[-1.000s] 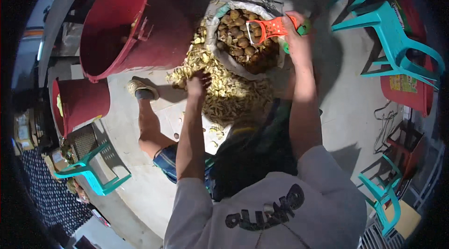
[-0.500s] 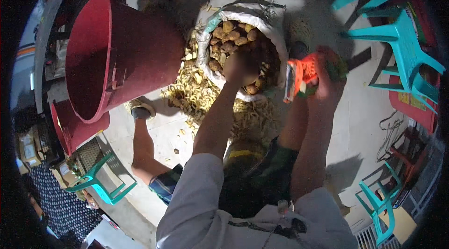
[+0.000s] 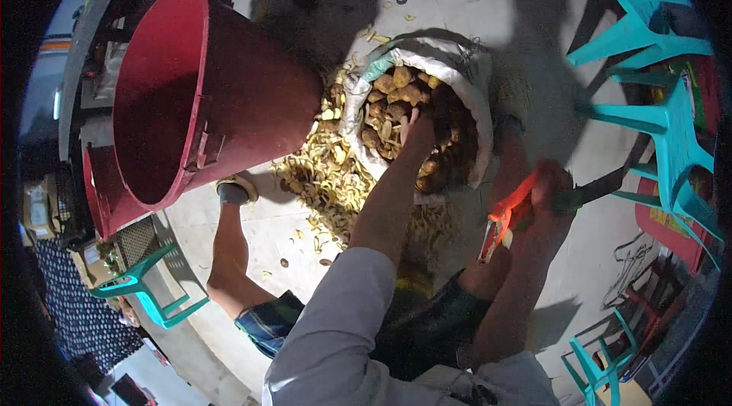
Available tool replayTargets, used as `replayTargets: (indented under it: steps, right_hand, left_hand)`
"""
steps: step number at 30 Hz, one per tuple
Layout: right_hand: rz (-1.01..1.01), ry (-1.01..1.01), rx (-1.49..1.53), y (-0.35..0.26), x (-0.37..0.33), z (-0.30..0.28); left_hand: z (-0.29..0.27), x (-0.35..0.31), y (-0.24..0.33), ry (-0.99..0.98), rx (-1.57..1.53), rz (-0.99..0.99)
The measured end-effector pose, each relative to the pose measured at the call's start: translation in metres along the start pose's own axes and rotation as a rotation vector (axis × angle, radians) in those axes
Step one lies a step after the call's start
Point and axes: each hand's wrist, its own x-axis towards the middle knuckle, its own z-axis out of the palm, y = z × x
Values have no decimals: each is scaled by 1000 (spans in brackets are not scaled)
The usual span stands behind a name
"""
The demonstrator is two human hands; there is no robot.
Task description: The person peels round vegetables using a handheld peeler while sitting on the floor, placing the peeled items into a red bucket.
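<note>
My left hand [image 3: 418, 131] reaches into a white woven sack [image 3: 482, 128] full of unpeeled brown potatoes [image 3: 410, 93]. Its fingers are apart and lie against the potatoes; none is visibly gripped. To the right of the sack, above my right leg, my right hand [image 3: 550, 194] is closed around an orange peeler [image 3: 512, 200], its blade end pointing down toward my knee. A dark flat strip [image 3: 601, 186] sticks out beyond that hand; I cannot tell what it is. Pale peelings [image 3: 328, 166] are heaped on the floor along the sack's left side.
A large dark red tub [image 3: 252, 86] lies tilted left of the sack, its mouth facing left. Another red container [image 3: 107, 192] sits behind it. Teal plastic chairs [image 3: 671, 124] line the right side, and a teal stool [image 3: 145, 288] stands at lower left. My legs straddle the peelings.
My left hand has shifted over the potatoes, its fingers now showing. My right hand has lowered with the peeler, which now tilts downward. The whole view has shifted slightly.
</note>
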Motion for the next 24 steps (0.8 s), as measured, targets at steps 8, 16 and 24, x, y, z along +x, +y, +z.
replayTargets:
  steps: [8,16,24]
  right_hand:
    - [-2,20,-97,3,0,17]
    - [-54,-74,-283,-14,-3,36]
    - [-251,-222,-97,6,-11,52]
  left_hand:
    - [-1,9,5,-93,130,-55]
    - [-12,-12,1,-84,-106,-58]
    - [-48,-110,-13,298,-1378,-271]
